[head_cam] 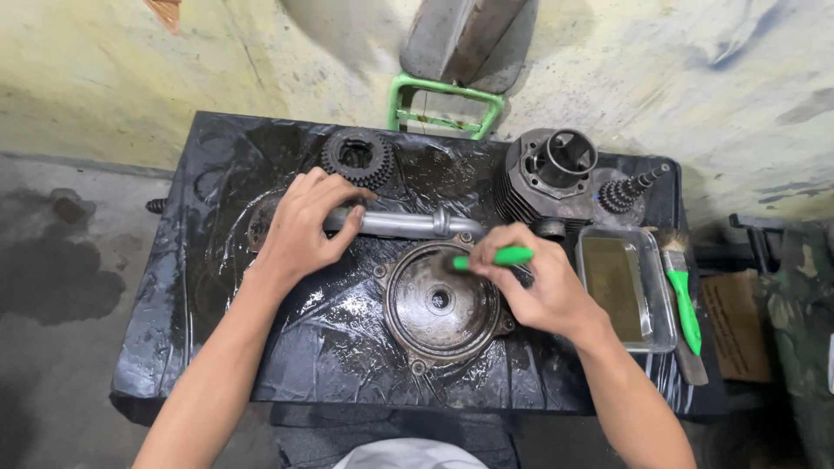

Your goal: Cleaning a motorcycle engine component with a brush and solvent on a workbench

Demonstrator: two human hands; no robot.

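Black plastic sheeting [217,287], wet and oily, covered the low work table, apparently to catch grime from the dirty parts. On it the left hand [304,227] was curled firmly around one end of a long grey metal tube [404,224], seemingly to keep it from rolling. Just below that grip lay a round, dished metal engine cover [439,302]. The right hand [537,282] pinched a green-handled brush [495,257] between thumb and fingers, its head at the cover's upper rim, apparently to scrub it.
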